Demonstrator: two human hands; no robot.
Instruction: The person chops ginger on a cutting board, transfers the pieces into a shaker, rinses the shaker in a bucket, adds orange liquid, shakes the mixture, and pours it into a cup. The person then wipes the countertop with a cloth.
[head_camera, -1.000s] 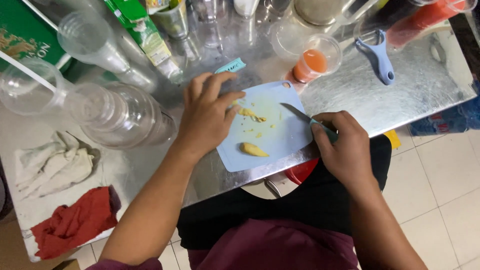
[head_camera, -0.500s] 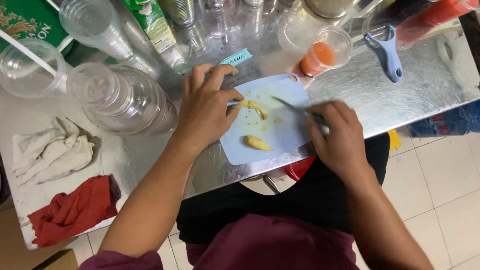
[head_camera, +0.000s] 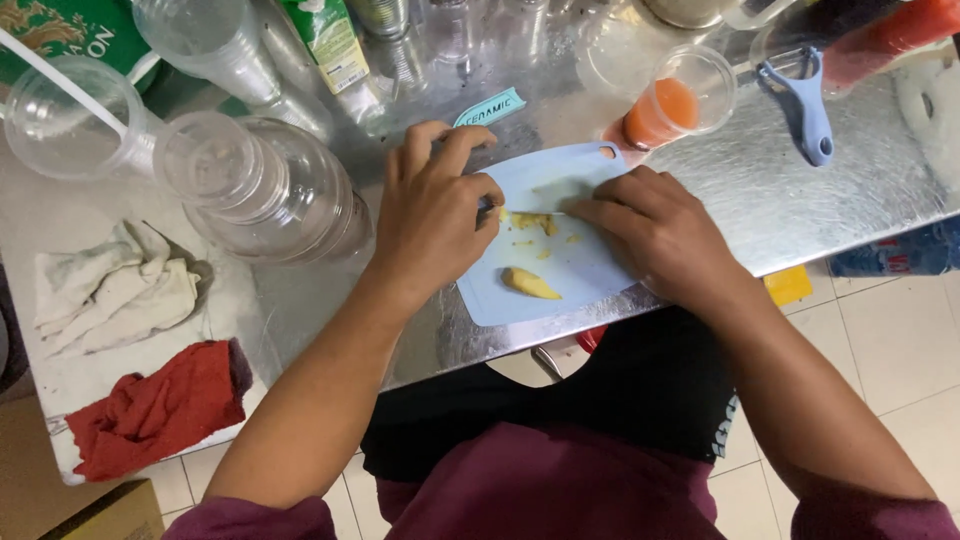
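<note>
The steel table (head_camera: 800, 200) carried a pale blue cutting board (head_camera: 580, 270) at its front edge. On the board, the left hand (head_camera: 435, 215) curled its fingers down on a yellow piece (head_camera: 530, 220), seemingly partly cut, with small bits beside it. The right hand (head_camera: 660, 235) was closed around a knife (head_camera: 535, 212), its blade across that piece. 1 larger yellow chunk (head_camera: 530, 285) lay uncut nearer the body.
</note>
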